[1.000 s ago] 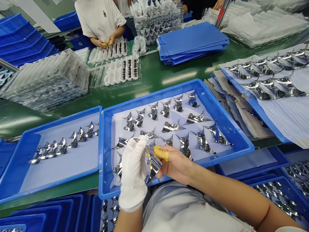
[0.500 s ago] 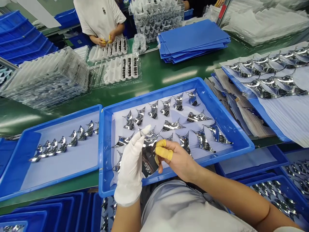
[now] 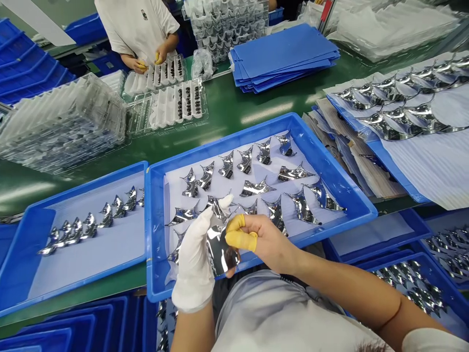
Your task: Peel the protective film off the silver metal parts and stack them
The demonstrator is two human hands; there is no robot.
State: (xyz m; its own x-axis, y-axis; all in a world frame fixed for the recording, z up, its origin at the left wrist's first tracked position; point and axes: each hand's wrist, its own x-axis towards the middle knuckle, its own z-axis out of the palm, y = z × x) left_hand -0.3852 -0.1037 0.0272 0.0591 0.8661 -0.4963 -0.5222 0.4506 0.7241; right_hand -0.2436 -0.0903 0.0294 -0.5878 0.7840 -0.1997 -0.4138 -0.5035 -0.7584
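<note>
A curved, mirror-bright chrome part [image 3: 219, 252] is held between my hands over the near edge of a blue tray [image 3: 151, 244]. My left hand [image 3: 194, 254], in a white glove, grips the part's left side. My right hand [image 3: 262, 239] wears yellow finger cots and has its thumb and index finger closed at the part's upper right edge; its other fingers are partly hidden behind the part. In the tray, several similar pointed chrome parts [image 3: 256, 187] lie in rows on a white liner [image 3: 227, 193].
A second blue tray [image 3: 84, 281] with smaller chrome parts [image 3: 90, 226] adjoins on the left. Blue sheets [image 3: 286, 56] are stacked behind. More chrome parts [image 3: 399, 122] lie at right. Across the green bench [image 3: 157, 146], another person [image 3: 139, 29] works beside clear plastic trays [image 3: 66, 127].
The chrome part has tilted, so its bright, reflective face shows more. My right fingers have shifted slightly left and up along its edge. The whole view has shifted a little.
</note>
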